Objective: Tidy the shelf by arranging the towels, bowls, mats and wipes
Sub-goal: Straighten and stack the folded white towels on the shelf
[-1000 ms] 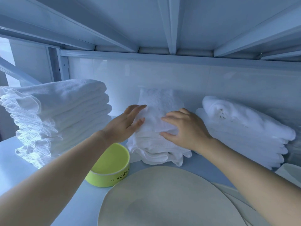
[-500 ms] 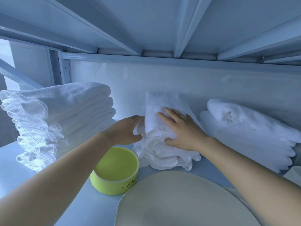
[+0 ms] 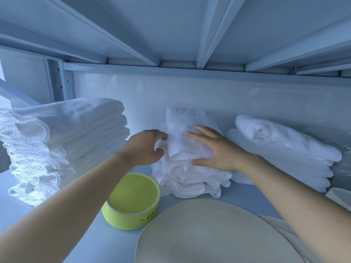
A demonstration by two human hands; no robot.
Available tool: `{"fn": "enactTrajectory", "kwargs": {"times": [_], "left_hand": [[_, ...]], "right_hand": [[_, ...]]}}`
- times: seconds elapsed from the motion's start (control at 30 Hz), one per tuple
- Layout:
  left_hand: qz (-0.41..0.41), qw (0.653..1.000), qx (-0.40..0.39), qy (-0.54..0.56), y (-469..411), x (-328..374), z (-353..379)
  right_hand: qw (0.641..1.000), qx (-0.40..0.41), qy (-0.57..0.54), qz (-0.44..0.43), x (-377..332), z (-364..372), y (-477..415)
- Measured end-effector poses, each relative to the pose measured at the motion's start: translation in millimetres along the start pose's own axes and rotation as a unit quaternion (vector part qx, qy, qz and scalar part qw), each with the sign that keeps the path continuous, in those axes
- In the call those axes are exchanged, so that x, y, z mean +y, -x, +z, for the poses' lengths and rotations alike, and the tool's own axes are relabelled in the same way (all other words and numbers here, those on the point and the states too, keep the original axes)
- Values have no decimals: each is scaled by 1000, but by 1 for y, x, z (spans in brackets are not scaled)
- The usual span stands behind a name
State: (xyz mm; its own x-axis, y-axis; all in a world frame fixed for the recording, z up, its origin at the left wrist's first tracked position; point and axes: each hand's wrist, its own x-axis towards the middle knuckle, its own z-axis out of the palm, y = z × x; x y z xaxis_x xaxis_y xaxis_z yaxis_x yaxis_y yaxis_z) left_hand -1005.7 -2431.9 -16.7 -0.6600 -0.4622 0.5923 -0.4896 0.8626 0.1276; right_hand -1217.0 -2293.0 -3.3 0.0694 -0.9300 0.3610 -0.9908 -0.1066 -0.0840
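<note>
A person's right hand (image 3: pixel 220 150) presses flat, fingers released, atop the middle towel stack (image 3: pixel 190 177) on the shelf (image 3: pixel 247 195); the left hand (image 3: pixel 144 147) has its fingers grasping the stack's side (green bowl (image 3: pixel 133 200) just below).

Fingertips of left hand (image 3: pixel 142 147) behind middle towel pile (image 3: pixel 190 168); pale plate (image 3: pixel 199 234) cropped by bottom edge.
</note>
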Motion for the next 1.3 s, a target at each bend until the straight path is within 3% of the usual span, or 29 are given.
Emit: {"fn": "enactTrajectory", "kwargs": {"times": [0.1,0.23,0.47,0.6,0.87,1.07,1.3], "left_hand": [[5,998,20,57,-2,0,1],[18,993,-36,109,-8,12,5],[28,991,55,119,-31,27,-2],[50,994,25,91,-36,24,2],[36,991,-52,115,-24,6,2],[43,990,-64,116,-19,1,8],[28,991,-46,123,-17,6,11]], "right_hand": [[999,-3,-27,27,2,-2,3],[999,-31,-2,35,3,-2,7],[994,37,-85,63,12,-20,5],[990,88,-98,54,9,-22,6],[994,44,-88,46,12,-12,-1],[997,-16,-54,59,17,-1,1],[993,99,-63,27,22,-4,-1]]}}
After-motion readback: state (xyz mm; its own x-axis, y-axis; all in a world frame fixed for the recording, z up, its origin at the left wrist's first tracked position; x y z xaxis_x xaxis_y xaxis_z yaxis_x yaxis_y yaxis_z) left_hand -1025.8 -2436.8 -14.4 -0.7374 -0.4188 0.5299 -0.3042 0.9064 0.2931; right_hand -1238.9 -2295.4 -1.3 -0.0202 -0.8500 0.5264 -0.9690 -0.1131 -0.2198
